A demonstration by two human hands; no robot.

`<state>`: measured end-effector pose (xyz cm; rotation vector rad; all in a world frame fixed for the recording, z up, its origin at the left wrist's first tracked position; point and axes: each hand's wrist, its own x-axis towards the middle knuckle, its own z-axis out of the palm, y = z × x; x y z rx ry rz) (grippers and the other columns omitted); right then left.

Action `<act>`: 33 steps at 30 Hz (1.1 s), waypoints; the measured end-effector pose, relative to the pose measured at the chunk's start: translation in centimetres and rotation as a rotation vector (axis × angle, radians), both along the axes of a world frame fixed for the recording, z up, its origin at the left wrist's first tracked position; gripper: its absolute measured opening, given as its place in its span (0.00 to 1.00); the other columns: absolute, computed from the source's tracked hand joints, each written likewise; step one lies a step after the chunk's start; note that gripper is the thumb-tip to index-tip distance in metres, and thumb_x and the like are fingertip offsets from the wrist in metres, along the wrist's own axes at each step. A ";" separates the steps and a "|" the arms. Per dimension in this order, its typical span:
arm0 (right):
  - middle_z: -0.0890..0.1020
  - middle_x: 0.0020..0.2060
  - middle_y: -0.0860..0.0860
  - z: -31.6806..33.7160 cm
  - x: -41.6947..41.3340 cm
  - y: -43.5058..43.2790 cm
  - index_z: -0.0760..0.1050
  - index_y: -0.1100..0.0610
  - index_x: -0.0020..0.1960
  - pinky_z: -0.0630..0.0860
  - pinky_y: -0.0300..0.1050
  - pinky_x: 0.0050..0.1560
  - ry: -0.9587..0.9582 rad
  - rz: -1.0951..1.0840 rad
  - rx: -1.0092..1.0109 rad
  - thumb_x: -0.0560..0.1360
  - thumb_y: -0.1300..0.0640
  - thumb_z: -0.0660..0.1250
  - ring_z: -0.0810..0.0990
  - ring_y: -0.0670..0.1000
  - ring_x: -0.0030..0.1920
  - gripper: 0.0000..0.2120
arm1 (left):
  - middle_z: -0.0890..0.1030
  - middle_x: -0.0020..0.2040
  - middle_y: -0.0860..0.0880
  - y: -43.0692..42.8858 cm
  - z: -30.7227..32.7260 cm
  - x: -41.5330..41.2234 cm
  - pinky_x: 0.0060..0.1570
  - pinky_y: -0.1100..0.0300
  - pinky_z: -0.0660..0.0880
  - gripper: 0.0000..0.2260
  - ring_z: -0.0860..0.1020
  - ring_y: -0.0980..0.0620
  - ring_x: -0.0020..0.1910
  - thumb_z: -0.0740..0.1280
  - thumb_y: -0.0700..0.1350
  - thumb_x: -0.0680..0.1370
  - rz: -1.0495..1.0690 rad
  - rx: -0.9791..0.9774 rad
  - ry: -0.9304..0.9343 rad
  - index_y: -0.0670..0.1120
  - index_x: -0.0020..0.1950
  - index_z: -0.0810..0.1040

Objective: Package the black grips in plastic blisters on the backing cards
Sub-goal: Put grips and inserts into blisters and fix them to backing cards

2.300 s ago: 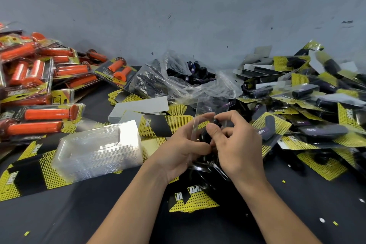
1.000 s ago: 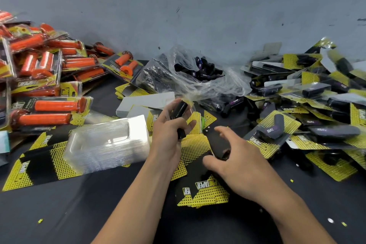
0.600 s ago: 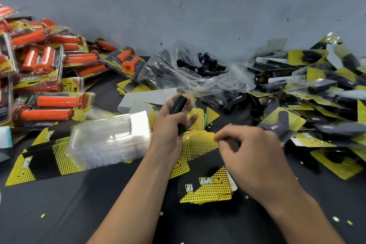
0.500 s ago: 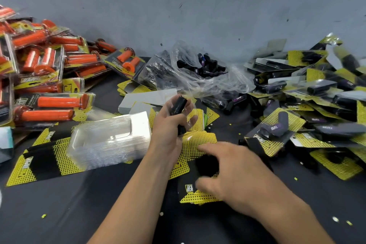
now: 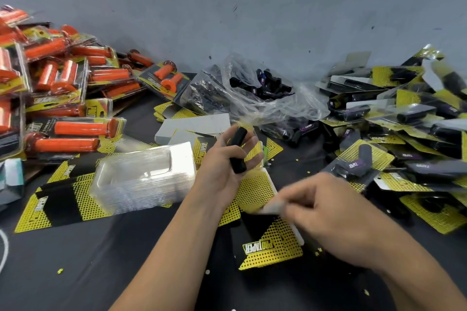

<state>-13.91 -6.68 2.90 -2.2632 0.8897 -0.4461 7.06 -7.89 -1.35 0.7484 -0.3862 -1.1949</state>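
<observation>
A black tabletop runs back to a grey wall. Nearest, a stack of backing cards lies just under the right hand. That hand reaches in palm-down and is blurred; its fingertips are at a pale card edge, and whether they grasp it cannot be told. Beyond them the left hand is raised, its fingers curled round a black grip held nearly upright. Left of those fingers sits a nested stack of clear blisters. Past the fingertips, a clear bag holds loose black grips. Finished black packs are piled to the right and orange packs to the left.
</observation>
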 end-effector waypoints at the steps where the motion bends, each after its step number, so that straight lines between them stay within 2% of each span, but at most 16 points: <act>1: 0.86 0.38 0.40 0.1 -0.1 -0.3 0.83 0.35 0.52 0.80 0.41 0.42 -0.145 -0.108 -0.056 0.79 0.54 0.70 0.84 0.43 0.40 0.12 | 0.84 0.56 0.41 0.0 0.0 0.1 0.50 0.48 0.84 0.27 0.85 0.46 0.56 0.58 0.24 0.74 -0.005 0.000 0.022 0.41 0.69 0.77; 3: 0.84 0.39 0.34 -0.1 -0.5 -0.8 0.77 0.40 0.54 0.75 0.31 0.34 -0.441 -0.382 -0.223 0.80 0.57 0.69 0.82 0.37 0.41 0.11 | 0.83 0.58 0.38 0.2 0.1 0.0 0.49 0.47 0.84 0.26 0.85 0.45 0.56 0.58 0.24 0.74 -0.015 -0.004 0.063 0.39 0.70 0.75; 5: 0.81 0.39 0.26 -0.3 -0.9 -1.2 0.77 0.38 0.54 0.71 0.23 0.35 -0.616 -0.565 -0.315 0.80 0.57 0.68 0.80 0.31 0.42 0.12 | 0.82 0.61 0.35 0.4 0.3 -0.1 0.47 0.46 0.85 0.24 0.85 0.43 0.56 0.57 0.25 0.75 -0.022 0.001 0.095 0.36 0.69 0.73; 6: 0.81 0.39 0.27 -0.4 -1.0 -1.5 0.78 0.39 0.50 0.72 0.24 0.34 -0.682 -0.620 -0.313 0.80 0.56 0.67 0.81 0.32 0.41 0.11 | 0.82 0.62 0.34 0.4 0.3 -0.2 0.45 0.45 0.85 0.22 0.85 0.41 0.57 0.58 0.25 0.75 -0.027 0.009 0.110 0.35 0.68 0.72; 7: 0.82 0.38 0.29 -0.6 -1.0 -1.7 0.79 0.40 0.45 0.74 0.26 0.33 -0.733 -0.674 -0.294 0.80 0.55 0.66 0.81 0.34 0.39 0.11 | 0.82 0.62 0.33 0.5 0.3 -0.3 0.44 0.45 0.85 0.22 0.85 0.40 0.57 0.59 0.26 0.73 -0.034 0.023 0.124 0.35 0.67 0.72; 9: 0.84 0.37 0.35 -1.1 -1.1 -2.2 0.79 0.39 0.42 0.81 0.45 0.32 -0.774 -0.772 -0.248 0.79 0.53 0.64 0.82 0.43 0.35 0.12 | 0.82 0.61 0.31 0.6 0.3 -0.6 0.42 0.45 0.85 0.26 0.84 0.36 0.58 0.62 0.27 0.69 -0.054 0.048 0.134 0.36 0.68 0.71; 10: 0.84 0.37 0.37 -1.4 -1.1 -2.5 0.79 0.38 0.42 0.82 0.52 0.31 -0.779 -0.806 -0.217 0.79 0.53 0.63 0.82 0.47 0.34 0.12 | 0.82 0.61 0.31 0.6 0.3 -0.7 0.41 0.46 0.84 0.28 0.84 0.36 0.58 0.63 0.27 0.68 -0.066 0.060 0.127 0.37 0.69 0.71; 11: 0.84 0.37 0.39 -1.7 -1.1 -2.7 0.79 0.38 0.42 0.81 0.56 0.32 -0.791 -0.824 -0.173 0.79 0.52 0.63 0.82 0.52 0.34 0.12 | 0.82 0.62 0.32 0.5 0.3 -0.8 0.40 0.48 0.84 0.28 0.84 0.36 0.58 0.63 0.28 0.70 -0.078 0.067 0.111 0.38 0.70 0.72; 13: 0.85 0.38 0.41 -2.1 -1.3 -3.0 0.80 0.39 0.44 0.80 0.55 0.32 -0.818 -0.841 -0.108 0.78 0.51 0.62 0.83 0.57 0.35 0.11 | 0.82 0.63 0.33 0.5 0.3 -0.9 0.41 0.48 0.84 0.27 0.85 0.38 0.57 0.62 0.28 0.72 -0.100 0.067 0.076 0.41 0.71 0.73; 15: 0.85 0.37 0.43 -2.3 -1.3 -3.2 0.79 0.41 0.45 0.77 0.51 0.30 -0.832 -0.857 -0.099 0.78 0.50 0.62 0.82 0.56 0.32 0.09 | 0.82 0.64 0.34 0.5 0.2 -0.8 0.45 0.45 0.84 0.30 0.85 0.41 0.57 0.63 0.28 0.71 -0.124 0.033 0.050 0.45 0.71 0.73; 18: 0.85 0.36 0.41 -2.6 -1.3 -3.5 0.76 0.44 0.46 0.72 0.45 0.22 -0.868 -0.868 -0.078 0.80 0.50 0.61 0.79 0.51 0.23 0.07 | 0.83 0.62 0.38 0.3 0.0 -0.7 0.51 0.42 0.83 0.31 0.84 0.42 0.60 0.60 0.26 0.76 -0.126 -0.025 0.002 0.49 0.76 0.70; 22: 0.86 0.38 0.42 -2.6 -1.6 -4.1 0.72 0.51 0.57 0.72 0.40 0.23 -0.922 -0.840 0.009 0.80 0.59 0.60 0.83 0.54 0.25 0.07 | 0.83 0.62 0.39 0.1 -0.2 -0.7 0.63 0.40 0.79 0.31 0.82 0.41 0.64 0.59 0.24 0.77 -0.107 -0.038 -0.032 0.47 0.77 0.69; 24: 0.86 0.39 0.46 -2.3 -1.7 -4.1 0.72 0.52 0.57 0.73 0.39 0.23 -0.940 -0.795 0.085 0.78 0.64 0.61 0.84 0.56 0.27 0.11 | 0.84 0.61 0.40 0.1 -0.2 -0.9 0.60 0.42 0.81 0.29 0.83 0.43 0.63 0.60 0.24 0.77 -0.121 -0.033 -0.056 0.46 0.74 0.72; 27: 0.86 0.43 0.50 -2.1 -1.3 -3.8 0.74 0.46 0.51 0.74 0.38 0.24 -0.939 -0.735 0.152 0.78 0.66 0.63 0.85 0.57 0.29 0.14 | 0.84 0.60 0.39 0.3 -0.2 -1.2 0.55 0.43 0.83 0.27 0.84 0.41 0.60 0.61 0.25 0.75 -0.154 -0.008 -0.068 0.44 0.72 0.73; 30: 0.87 0.43 0.49 -2.3 -1.3 -4.1 0.78 0.49 0.52 0.73 0.36 0.25 -1.005 -0.710 0.224 0.80 0.65 0.66 0.84 0.52 0.29 0.11 | 0.83 0.61 0.35 0.6 -0.3 -1.2 0.46 0.44 0.83 0.29 0.84 0.36 0.59 0.64 0.26 0.72 -0.205 0.049 -0.095 0.44 0.72 0.72; 33: 0.88 0.42 0.49 -2.6 -1.9 -4.9 0.80 0.53 0.51 0.71 0.36 0.22 -1.079 -0.751 0.292 0.82 0.63 0.67 0.75 0.47 0.22 0.06 | 0.83 0.63 0.37 1.0 0.0 -0.9 0.38 0.48 0.83 0.30 0.84 0.34 0.59 0.65 0.28 0.68 -0.317 0.084 -0.211 0.45 0.69 0.78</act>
